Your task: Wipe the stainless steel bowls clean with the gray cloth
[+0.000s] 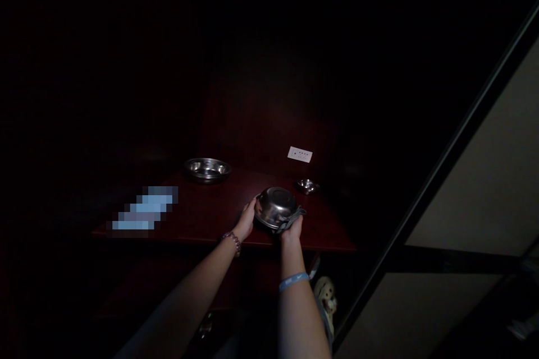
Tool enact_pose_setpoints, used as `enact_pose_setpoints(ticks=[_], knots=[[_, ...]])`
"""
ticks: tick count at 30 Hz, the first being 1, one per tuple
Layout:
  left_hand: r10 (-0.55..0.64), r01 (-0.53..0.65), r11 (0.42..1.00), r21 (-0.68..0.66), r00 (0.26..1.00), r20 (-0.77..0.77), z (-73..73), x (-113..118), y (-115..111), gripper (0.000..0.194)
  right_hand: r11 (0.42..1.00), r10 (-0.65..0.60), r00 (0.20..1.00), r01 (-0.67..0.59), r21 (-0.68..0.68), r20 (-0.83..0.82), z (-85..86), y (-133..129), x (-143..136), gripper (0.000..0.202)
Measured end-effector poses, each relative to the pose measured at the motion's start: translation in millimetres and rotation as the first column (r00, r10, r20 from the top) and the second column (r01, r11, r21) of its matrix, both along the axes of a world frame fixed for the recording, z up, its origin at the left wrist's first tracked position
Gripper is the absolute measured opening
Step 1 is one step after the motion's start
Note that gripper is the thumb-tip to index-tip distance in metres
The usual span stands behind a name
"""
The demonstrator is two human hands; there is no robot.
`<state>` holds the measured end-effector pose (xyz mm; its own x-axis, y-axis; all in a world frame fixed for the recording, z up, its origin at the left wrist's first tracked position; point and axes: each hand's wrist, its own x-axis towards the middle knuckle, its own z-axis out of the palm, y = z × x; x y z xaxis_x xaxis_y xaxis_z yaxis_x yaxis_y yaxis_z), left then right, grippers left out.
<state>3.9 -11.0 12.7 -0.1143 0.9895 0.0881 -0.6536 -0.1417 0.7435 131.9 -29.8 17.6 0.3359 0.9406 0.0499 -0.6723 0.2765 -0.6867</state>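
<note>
Bench (202,213), dark red, its front edge running across the view; much of the surroundings lost in shadow. On its left end, one pale-blue item (143,210), pixelated, nature not discernible. Next, one wide, shallow steel bowl (207,170), upright, set towards the back, well apart from the hands. One beaded bracelet (232,241), on the left wrist. Left hand (247,220): partly closed, thumb and fingers gripping the left side of the inverted steel bowl. Inverted steel bowl (274,202), base uppermost and tilted, held between both hands over the bench's front edge; contact with the surface cannot be told. Grey cloth (289,221), bunched against its right side. Right hand (295,228): curled around the cloth, supporting the bowl through it. Blue wristband (293,281), on the right forearm. White socket plate (300,154), on the back wall. Small steel bowl (307,186), upright, on the bench just below the plate. Pale perforated shoe (325,290), lower down.
</note>
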Motion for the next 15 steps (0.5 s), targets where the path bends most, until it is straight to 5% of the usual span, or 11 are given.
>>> enact_pose_setpoints(ticks=[4, 15], knots=[[0.005, -0.005, 1.000, -0.007, 1.000, 0.000, 1.6, -0.1, -1.9, 0.024, 0.997, -0.012, 0.990, 0.001, -0.075, -0.141, 4.5, -4.8, -3.4, 0.041], [0.008, -0.008, 1.000, 0.008, 1.000, -0.005, 4.7, -0.6, -4.9, 0.023, 0.994, -0.030, 0.991, 0.016, -0.104, -0.131, 7.5, -7.1, -4.6, 0.045]])
